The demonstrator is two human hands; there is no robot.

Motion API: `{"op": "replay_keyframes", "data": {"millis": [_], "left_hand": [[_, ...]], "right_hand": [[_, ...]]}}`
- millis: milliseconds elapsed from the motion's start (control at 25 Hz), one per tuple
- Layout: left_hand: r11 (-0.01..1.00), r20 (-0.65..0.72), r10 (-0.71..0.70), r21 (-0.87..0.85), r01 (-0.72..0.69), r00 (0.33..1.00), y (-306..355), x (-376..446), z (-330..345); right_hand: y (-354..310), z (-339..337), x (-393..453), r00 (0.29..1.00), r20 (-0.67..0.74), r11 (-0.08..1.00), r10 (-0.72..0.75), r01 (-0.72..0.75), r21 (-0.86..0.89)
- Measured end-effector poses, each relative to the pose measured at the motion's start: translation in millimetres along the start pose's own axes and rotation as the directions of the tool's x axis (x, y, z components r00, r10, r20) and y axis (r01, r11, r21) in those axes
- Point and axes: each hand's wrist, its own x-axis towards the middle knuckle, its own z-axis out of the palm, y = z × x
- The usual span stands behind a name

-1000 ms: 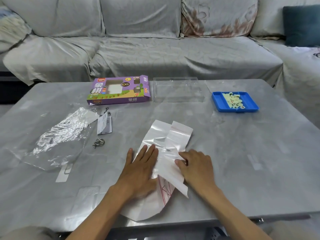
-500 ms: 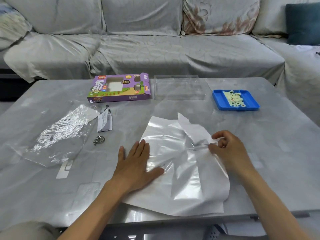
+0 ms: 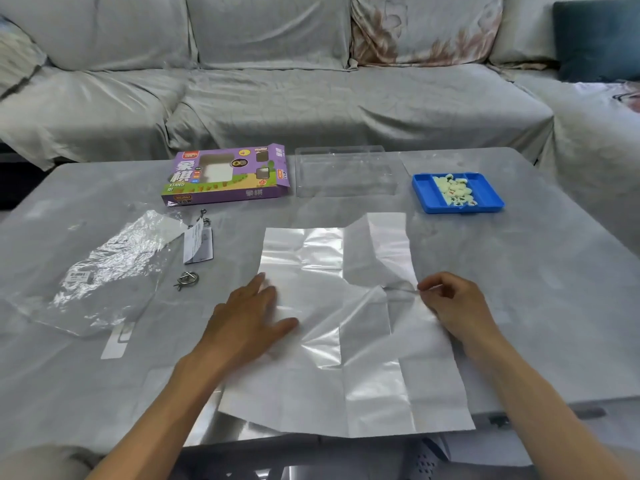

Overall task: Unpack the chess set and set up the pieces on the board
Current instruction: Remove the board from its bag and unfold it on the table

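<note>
The left hand lies flat on the sheet to pin it to the table while the right hand pinches its creased edge, likely to flatten it; the pieces wait in the tray.

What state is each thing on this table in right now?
Sheet: mostly unfolded, creased, one fold raised.
Left hand: flat, pressing the sheet.
Right hand: pinching the raised fold.
Box: lying flat.
Tray: holding pale pieces.
Clear case: open.
Wrapper: crumpled.

Left hand flat on plastic sheet, right hand pinching its edge (creased)
</note>
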Motion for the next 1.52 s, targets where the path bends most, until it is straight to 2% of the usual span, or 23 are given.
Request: {"op": "replay_keyframes", "data": {"millis": [120, 280, 440, 600, 680, 800, 920, 1000, 1080, 1200, 1280, 1320, 1400, 1440, 1480, 1520], "left_hand": [[0.983, -0.086, 0.172, -0.054, -0.177, 0.981, -13, -5, -7], [0.974, -0.109, 0.166, -0.135, -0.18, 0.98, -27, -9, -11], [0.985, 0.091, 0.174, -0.022, -0.173, 0.98, -47, -8, -11], [0.982, 0.308, 0.183, -0.096, -0.161, 0.934, -51, -17, -22], [0.961, 0.236, 0.213, -0.224, -0.16, 0.948, -49, -19, -19], [0.804, 0.07, 0.218, -0.578, -0.139, 0.973, -41, -19, -19], [0.668, -0.106, 0.08, -0.733, -0.133, 0.991, -33, -21, -29], [0.598, -0.231, -0.038, -0.784, -0.163, 0.972, -28, -19, -34], [0.513, -0.259, -0.153, -0.846, -0.148, 0.954, -20, -17, -37], [0.318, -0.216, -0.299, -0.941, -0.117, 0.929, -4, -14, -45], [0.187, -0.111, -0.263, -0.98, -0.063, 0.958, 3, -16, -53], [0.196, -0.077, -0.194, -0.98, -0.038, 0.978, 4, -16, -55], [0.331, -0.05, -0.076, -0.943, -0.022, 0.996, 7, -16, -55], [0.382, -0.047, -0.078, -0.924, -0.014, 0.996, 9, -16, -55], [0.387, -0.041, -0.115, -0.922, 0.007, 0.993, 9, -14, -53], [0.34, -0.025, -0.172, -0.94, 0.036, 0.985, 9, -12, -52]], "right_hand": [[-14, -4, -3, 0.987, 0.129, 0.962, 0.093, -0.123, 0.245], [-13, -18, -4, 0.948, 0.27, 0.938, 0.169, -0.239, 0.251], [-1, -25, -9, 0.952, 0.296, 0.992, 0.081, -0.106, 0.067], [-1, -37, -18, 0.923, 0.378, 0.996, -0.067, 0.04, 0.079], [-1, -39, -20, 0.912, 0.381, 0.987, -0.153, 0.161, 0.011], [-1, -37, -21, 0.899, 0.348, 0.958, -0.264, 0.288, -0.016], [-4, -40, -20, 0.928, 0.182, 0.944, -0.324, 0.329, 0.003], [-12, -39, -24, 0.949, 0.111, 0.95, -0.294, 0.278, 0.139], [-20, -33, -28, 0.964, 0.11, 0.942, -0.242, 0.206, 0.265], [-31, -24, -28, 0.978, 0.171, 0.911, -0.116, 0.036, 0.411], [-37, -20, -26, 0.975, 0.22, 0.864, -0.006, -0.106, 0.492], [-39, -20, -24, 0.971, 0.234, 0.829, 0.052, -0.173, 0.532], [-44, -20, -22, 0.958, 0.25, 0.772, 0.139, -0.263, 0.579], [-46, -21, -19, 0.954, 0.251, 0.768, 0.166, -0.284, 0.574], [-48, -21, -15, 0.95, 0.248, 0.777, 0.188, -0.299, 0.554], [-49, -21, -11, 0.946, 0.242, 0.791, 0.214, -0.313, 0.526]]}}
